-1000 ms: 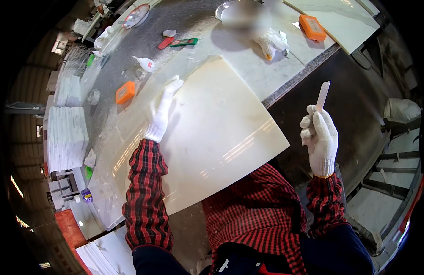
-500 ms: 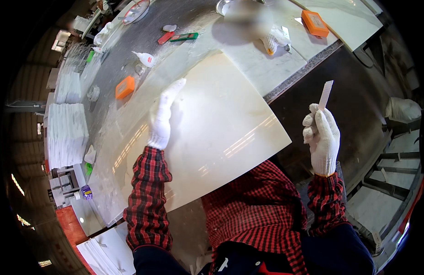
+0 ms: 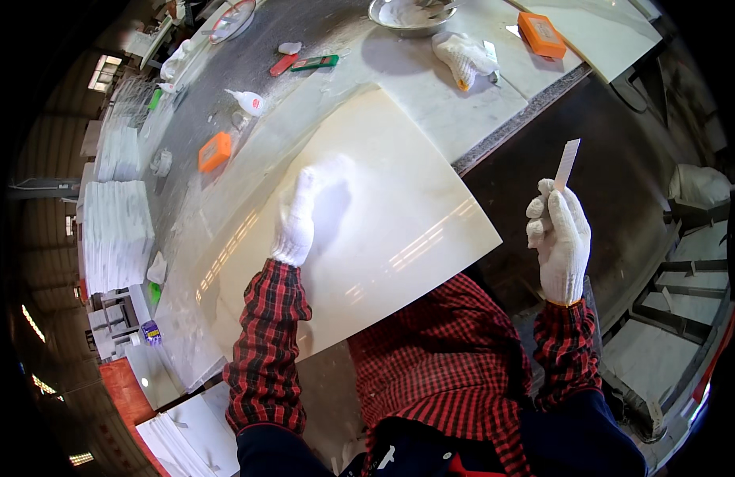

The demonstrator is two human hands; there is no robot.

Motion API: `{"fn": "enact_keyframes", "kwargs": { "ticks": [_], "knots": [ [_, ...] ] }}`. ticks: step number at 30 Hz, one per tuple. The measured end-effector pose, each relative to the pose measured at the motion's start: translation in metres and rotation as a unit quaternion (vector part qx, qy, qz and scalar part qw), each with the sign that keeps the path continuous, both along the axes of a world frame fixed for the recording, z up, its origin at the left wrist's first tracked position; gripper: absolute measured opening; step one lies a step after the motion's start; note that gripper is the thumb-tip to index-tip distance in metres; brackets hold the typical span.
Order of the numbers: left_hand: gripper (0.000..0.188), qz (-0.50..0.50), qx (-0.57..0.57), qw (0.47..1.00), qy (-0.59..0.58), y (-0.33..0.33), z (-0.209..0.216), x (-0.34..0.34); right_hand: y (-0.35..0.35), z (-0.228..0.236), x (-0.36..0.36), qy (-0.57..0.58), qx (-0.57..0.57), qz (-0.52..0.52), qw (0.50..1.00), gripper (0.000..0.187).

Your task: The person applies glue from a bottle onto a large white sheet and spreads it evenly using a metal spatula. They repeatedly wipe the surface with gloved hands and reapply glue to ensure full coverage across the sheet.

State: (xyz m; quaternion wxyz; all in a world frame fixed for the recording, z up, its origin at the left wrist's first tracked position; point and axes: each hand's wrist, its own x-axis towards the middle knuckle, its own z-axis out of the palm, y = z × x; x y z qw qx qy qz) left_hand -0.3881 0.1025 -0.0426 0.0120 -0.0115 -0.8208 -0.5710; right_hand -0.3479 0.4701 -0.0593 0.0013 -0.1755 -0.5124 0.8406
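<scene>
A polished cream stone slab (image 3: 415, 215) lies on the worktable, one corner jutting past its edge on the right. My left hand (image 3: 304, 211), in a white knitted glove, is over the slab's left part with fingers stretched out and nothing held. Its fingertips look washed out by glare, so whether they touch the surface is unclear. To the right of the slab, my gloved right hand (image 3: 560, 238) is raised and pinches a thin, flat blade (image 3: 568, 161), apparently a snap-off cutter blade, which points upward. The other fingers of that hand are curled.
Beyond the slab are a crumpled white glove (image 3: 461, 60), a metal bowl (image 3: 415, 30) of white powder and an orange box (image 3: 541, 36). Left of it lie another orange box (image 3: 215, 152), a white squeeze bottle (image 3: 248, 102) and a green tool (image 3: 315, 62). Stacked white slabs (image 3: 117, 234) stand farther left.
My left hand has slid nearer to me and slightly right over the slab, its fingers now pointing more to the right. My right hand with the blade is nearly still.
</scene>
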Motion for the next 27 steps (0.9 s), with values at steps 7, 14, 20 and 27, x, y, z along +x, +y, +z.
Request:
{"fn": "enact_keyframes", "kwargs": {
  "ticks": [7, 14, 20, 27],
  "knots": [
    [0.063, 0.002, 0.172, 0.98, -0.103, -0.002, 0.012, 0.023, 0.013, -0.01, 0.005, -0.013, 0.009, -0.019, 1.0, 0.03],
    [0.061, -0.005, -0.062, 0.996, -0.063, 0.013, 0.001, 0.036, 0.002, 0.002, 0.003, -0.007, -0.001, -0.013, 1.0, 0.03],
    [0.068, 0.109, 0.157, 0.973, -0.128, 0.02, 0.015, 0.068, 0.008, -0.007, 0.004, -0.005, -0.001, -0.014, 1.0, 0.03],
    [0.069, -0.093, -0.417, 0.895, 0.13, 0.157, 0.018, 0.079, -0.005, -0.001, 0.004, -0.002, 0.002, -0.002, 1.0, 0.03]
  ]
}}
